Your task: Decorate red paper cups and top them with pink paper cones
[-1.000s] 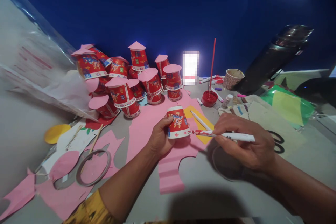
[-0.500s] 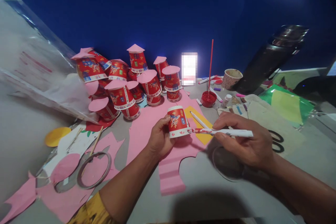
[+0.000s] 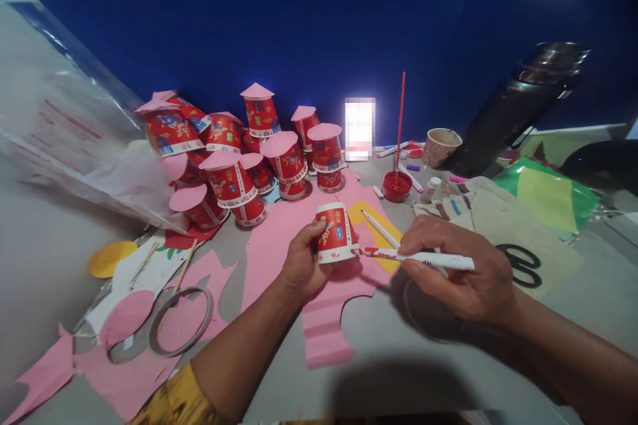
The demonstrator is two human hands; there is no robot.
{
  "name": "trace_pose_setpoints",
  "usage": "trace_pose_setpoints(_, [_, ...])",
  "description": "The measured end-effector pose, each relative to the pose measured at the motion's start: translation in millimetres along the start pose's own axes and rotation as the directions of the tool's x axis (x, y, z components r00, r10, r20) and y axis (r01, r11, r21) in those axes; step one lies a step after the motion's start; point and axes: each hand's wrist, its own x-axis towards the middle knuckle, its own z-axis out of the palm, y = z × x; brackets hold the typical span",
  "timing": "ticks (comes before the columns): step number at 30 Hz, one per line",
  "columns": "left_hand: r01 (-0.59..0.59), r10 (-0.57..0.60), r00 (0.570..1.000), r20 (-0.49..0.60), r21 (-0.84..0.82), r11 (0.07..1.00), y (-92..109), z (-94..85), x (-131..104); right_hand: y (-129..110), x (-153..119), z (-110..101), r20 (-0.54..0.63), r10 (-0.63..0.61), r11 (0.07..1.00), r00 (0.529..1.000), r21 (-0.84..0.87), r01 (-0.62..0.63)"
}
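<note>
A red printed paper cup [image 3: 335,229] with a white rim at its lower end is held in my left hand [image 3: 305,262], thumb on its side. Small pink-red heart marks show on the white rim. My right hand [image 3: 456,272] grips a white marker [image 3: 438,259] whose front part is smeared red. The marker's tip is at the right side of the cup's white rim. Under the cup lies a large pink paper sheet [image 3: 279,252], and a yellow paper piece [image 3: 359,211] with a second white marker [image 3: 379,228] on it is just behind.
Several stacked red cups [image 3: 232,182] with pink paper tops stand at the back left. A red pot [image 3: 397,187] with a stick, a patterned cup [image 3: 441,148] and a black flask [image 3: 503,113] are at the back right. A tape roll [image 3: 154,339] lies on the left.
The cup has turned slightly in my left hand and shifted a little left. My right hand and the marker have moved slightly left and down with it.
</note>
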Motion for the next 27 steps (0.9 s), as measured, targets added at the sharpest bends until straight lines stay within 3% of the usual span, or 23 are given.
trace_pose_setpoints(8, [-0.002, 0.002, 0.999, -0.035, -0.014, 1.0, -0.1, 3.3, -1.1, 1.4, 0.5, -1.6, 0.054, 0.003, 1.0, 0.999, -0.004, -0.003])
trace_pose_setpoints(14, [-0.001, 0.001, 1.0, -0.015, -0.002, 1.0, -0.7, 2.1, -1.3, 0.4, 0.0, 0.0, -0.004, 0.02, 1.0, 1.0, 0.016, -0.02])
trace_pose_setpoints(19, [-0.003, 0.001, 0.999, -0.046, -0.042, 0.999, -0.8, 2.6, -1.0, 1.0, 0.4, -1.9, 0.063, 0.021, 1.0, 0.998, 0.013, -0.021])
trace_pose_setpoints(24, [0.008, -0.013, 0.997, -0.078, -0.067, 0.998, 0.3, 4.2, -0.5, 1.9, -0.1, -2.5, 0.0, 0.044, 0.999, 0.999, 0.0, -0.044])
trace_pose_setpoints(27, [-0.002, -0.003, 0.997, -0.073, -0.07, 0.998, 0.7, 5.3, -0.8, 1.5, -0.4, -1.8, 0.02, 0.072, 0.997, 0.997, 0.009, -0.072])
